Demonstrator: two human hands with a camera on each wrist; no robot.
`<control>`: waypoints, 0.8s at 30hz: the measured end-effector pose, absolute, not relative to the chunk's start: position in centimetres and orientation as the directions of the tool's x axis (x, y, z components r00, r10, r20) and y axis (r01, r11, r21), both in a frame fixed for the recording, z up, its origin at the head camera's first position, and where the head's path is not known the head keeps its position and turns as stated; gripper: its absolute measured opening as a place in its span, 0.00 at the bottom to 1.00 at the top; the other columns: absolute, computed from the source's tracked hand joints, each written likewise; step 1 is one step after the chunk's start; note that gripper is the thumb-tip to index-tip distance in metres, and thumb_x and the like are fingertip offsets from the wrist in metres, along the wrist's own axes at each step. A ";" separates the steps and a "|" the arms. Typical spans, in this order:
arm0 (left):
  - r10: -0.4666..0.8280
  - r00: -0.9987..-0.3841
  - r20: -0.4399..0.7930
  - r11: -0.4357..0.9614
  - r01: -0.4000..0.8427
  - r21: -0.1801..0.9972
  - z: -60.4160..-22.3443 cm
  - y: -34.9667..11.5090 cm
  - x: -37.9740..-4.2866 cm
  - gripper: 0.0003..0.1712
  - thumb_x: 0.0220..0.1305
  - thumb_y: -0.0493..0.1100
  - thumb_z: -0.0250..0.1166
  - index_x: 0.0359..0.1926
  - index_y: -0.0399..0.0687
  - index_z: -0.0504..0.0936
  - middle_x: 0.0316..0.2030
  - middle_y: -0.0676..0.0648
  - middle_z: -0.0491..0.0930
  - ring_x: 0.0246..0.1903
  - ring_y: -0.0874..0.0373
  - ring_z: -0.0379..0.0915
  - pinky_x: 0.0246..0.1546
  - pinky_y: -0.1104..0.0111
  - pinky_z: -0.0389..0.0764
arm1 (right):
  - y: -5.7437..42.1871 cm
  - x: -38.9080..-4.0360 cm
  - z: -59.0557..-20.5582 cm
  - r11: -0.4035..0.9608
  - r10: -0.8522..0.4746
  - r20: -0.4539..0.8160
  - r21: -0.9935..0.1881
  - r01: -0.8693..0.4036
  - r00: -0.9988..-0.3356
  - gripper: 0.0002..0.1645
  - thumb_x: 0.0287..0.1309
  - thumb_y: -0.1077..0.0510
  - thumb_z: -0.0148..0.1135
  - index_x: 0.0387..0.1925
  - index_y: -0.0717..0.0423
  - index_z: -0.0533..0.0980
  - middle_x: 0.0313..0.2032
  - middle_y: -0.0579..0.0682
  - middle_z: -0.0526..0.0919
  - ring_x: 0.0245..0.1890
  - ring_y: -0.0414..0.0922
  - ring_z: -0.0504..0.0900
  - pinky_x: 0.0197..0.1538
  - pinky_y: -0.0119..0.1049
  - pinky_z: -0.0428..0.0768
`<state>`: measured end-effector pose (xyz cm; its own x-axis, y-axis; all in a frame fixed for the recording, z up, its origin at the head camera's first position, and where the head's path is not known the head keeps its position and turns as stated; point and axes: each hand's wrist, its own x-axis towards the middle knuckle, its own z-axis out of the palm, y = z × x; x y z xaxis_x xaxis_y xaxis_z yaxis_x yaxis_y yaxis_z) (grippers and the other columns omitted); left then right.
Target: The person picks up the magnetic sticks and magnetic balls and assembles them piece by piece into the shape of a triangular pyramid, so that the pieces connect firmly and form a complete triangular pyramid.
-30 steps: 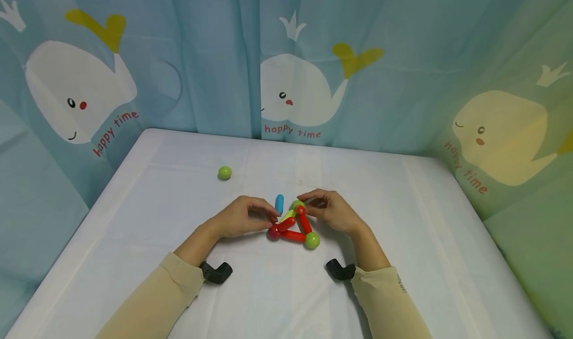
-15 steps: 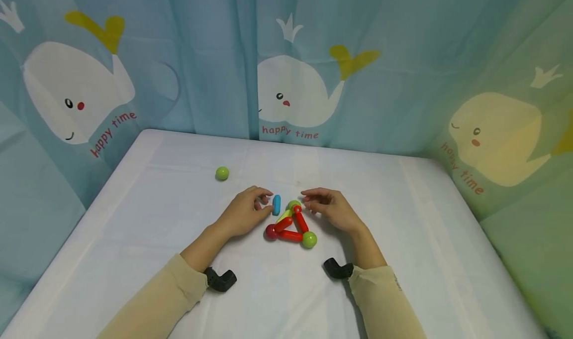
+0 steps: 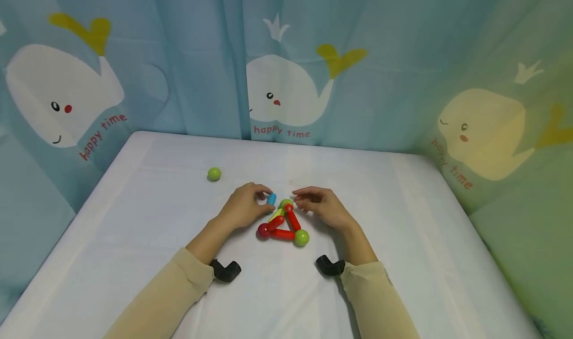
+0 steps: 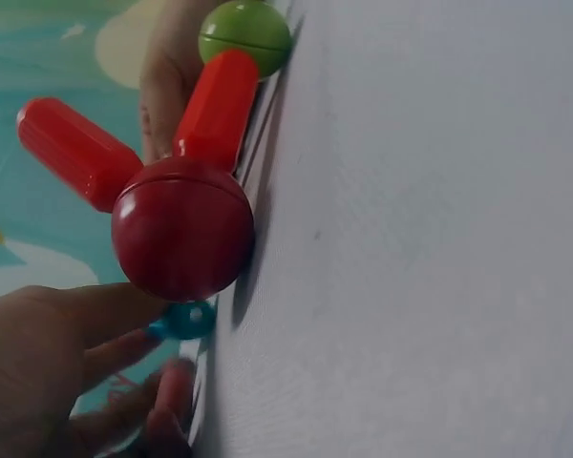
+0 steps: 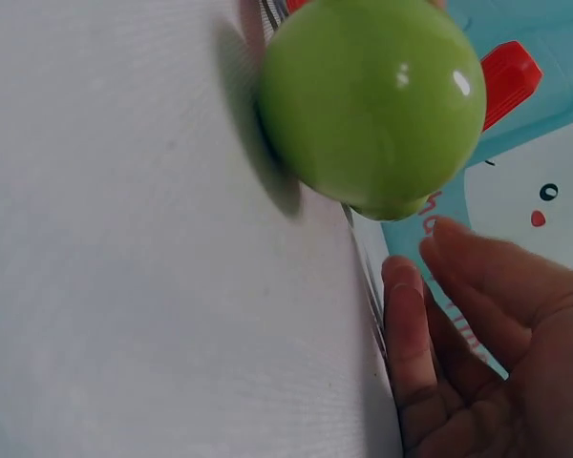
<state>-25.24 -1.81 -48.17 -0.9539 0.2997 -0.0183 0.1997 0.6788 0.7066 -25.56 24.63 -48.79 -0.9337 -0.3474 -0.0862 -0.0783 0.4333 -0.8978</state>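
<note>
My left hand (image 3: 245,205) pinches a short blue rod (image 3: 271,199) between thumb and fingers; its rounded end shows below the dark red ball (image 4: 181,229) in the left wrist view. Close by lies a triangle of rods and balls. It has the dark red ball at its left corner, a green ball (image 3: 302,238) at the right and another green ball (image 3: 286,204) at the far corner. Red rods (image 3: 283,235) and a yellow-green rod (image 3: 276,214) link them; some red rods tilt upward. Beside the far corner, my right hand (image 3: 323,207) holds nothing, its fingers loosely bent.
A loose green ball (image 3: 214,174) lies toward the back left of the white-covered table (image 3: 179,155). A blue curtain (image 3: 201,55) with whale prints hangs behind the table. Black wrist cameras (image 3: 330,266) are worn on both wrists.
My left hand has left the dark red ball, moved away from me to the blue rod and gripped it, tilting it. The right hand has drawn slightly off the far green ball.
</note>
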 end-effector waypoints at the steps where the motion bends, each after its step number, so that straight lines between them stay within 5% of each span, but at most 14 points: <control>1: 0.287 -0.958 -0.010 0.658 0.190 0.728 -48.2 -1.9 -25.2 0.21 0.63 0.51 0.75 0.56 0.56 0.86 0.43 0.52 0.83 0.42 0.57 0.78 0.44 0.63 0.79 | 24.6 -25.6 -48.8 0.435 -0.352 -0.088 -0.897 -0.080 -0.932 0.19 0.70 0.58 0.64 0.60 0.54 0.81 0.52 0.58 0.87 0.42 0.49 0.83 0.37 0.31 0.77; 12: 0.196 -0.977 0.079 0.518 0.172 0.838 -46.2 -2.3 -24.3 0.24 0.63 0.45 0.74 0.60 0.57 0.83 0.46 0.51 0.85 0.42 0.58 0.86 0.42 0.63 0.86 | 24.8 -25.5 -48.7 0.435 -0.482 -0.089 -0.888 -0.150 -0.872 0.22 0.71 0.58 0.63 0.64 0.47 0.80 0.61 0.47 0.81 0.52 0.50 0.79 0.50 0.40 0.80; 17: 0.241 -0.964 0.109 0.507 0.221 0.833 -43.9 -1.9 -23.0 0.22 0.64 0.47 0.74 0.59 0.59 0.84 0.46 0.54 0.85 0.43 0.59 0.85 0.39 0.66 0.86 | 24.7 -25.4 -48.7 0.439 -0.539 -0.075 -0.875 -0.204 -0.839 0.23 0.71 0.59 0.62 0.65 0.43 0.79 0.63 0.45 0.79 0.55 0.50 0.78 0.59 0.45 0.78; 24: 0.356 -0.923 0.144 0.521 0.325 0.789 -41.3 -0.8 -20.5 0.15 0.63 0.50 0.76 0.50 0.62 0.87 0.39 0.59 0.88 0.40 0.60 0.84 0.39 0.67 0.83 | 24.7 -25.2 -48.5 0.422 -0.558 -0.048 -0.876 -0.234 -0.828 0.21 0.72 0.61 0.61 0.63 0.47 0.80 0.61 0.49 0.81 0.54 0.48 0.78 0.57 0.38 0.79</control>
<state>-20.48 -0.76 -41.26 -0.9232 0.3562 0.1444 0.3246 0.5214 0.7891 -25.21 24.68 -48.55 -0.8281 -0.5585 -0.0478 -0.2341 0.4221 -0.8758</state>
